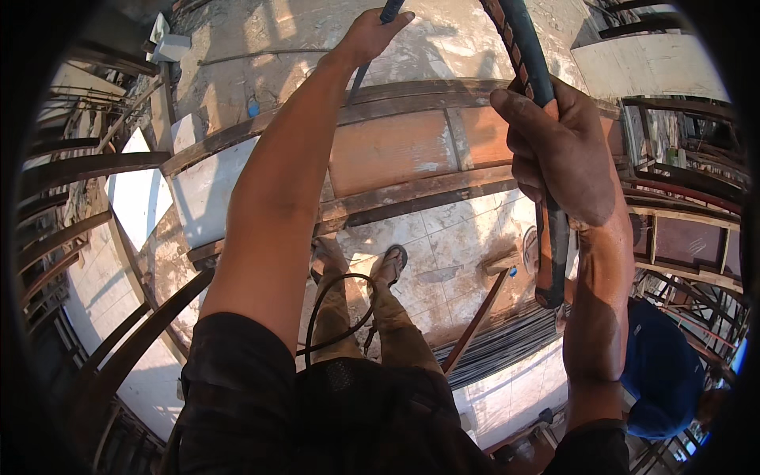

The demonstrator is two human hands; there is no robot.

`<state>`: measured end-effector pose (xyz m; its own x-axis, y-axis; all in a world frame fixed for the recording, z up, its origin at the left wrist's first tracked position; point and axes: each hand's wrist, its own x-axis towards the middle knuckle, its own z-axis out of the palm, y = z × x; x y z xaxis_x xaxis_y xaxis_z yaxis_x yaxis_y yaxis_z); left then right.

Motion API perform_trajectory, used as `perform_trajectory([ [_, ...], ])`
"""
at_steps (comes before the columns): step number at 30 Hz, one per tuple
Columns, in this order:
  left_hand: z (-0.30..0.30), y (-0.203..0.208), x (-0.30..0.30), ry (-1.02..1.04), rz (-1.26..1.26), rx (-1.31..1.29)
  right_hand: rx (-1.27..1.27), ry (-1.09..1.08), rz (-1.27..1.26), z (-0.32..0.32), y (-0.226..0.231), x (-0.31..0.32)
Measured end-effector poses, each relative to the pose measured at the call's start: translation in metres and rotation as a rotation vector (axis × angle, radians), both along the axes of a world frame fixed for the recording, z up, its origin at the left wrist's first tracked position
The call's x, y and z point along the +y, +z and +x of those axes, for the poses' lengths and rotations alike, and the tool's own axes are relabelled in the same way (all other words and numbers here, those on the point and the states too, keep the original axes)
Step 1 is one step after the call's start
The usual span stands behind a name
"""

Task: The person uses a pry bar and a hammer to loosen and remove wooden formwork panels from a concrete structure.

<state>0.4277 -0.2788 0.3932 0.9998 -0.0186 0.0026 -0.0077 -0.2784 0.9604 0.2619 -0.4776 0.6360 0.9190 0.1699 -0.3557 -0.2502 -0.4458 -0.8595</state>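
Observation:
My right hand point(562, 150) is wrapped round a long black-and-orange handle point(549, 269). Its lower end hangs down past my wrist, and its upper part runs out of the picture at the top. Farther left, my left hand point(370, 36), arm stretched out, grips a thinner dark handle point(360, 79), with the thumb pointing to the right. The far ends of both handles are out of view, so I cannot tell whether they form one tool. Below them lies a wooden frame with orange-brown panels point(388, 150).
A dark hose or cable loop point(342, 275) hangs at my legs above dirty floor tiles point(443, 237). Thin dark rods point(507, 348) lie bundled at lower right. Close by my right arm is a person in a blue cap point(663, 368). Dark curved bars point(87, 166) line the left.

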Motion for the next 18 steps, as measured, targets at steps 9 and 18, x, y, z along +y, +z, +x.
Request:
perform_trajectory([
  [9, 0.008, -0.008, -0.001, 0.074, 0.048, -0.028, -0.114, 0.093, 0.157, -0.002, 0.091, -0.046],
  [18, 0.011, -0.004, 0.003, 0.08, 0.076, 0.004, 0.11, 0.086, -0.184, -0.005, -0.006, -0.042],
])
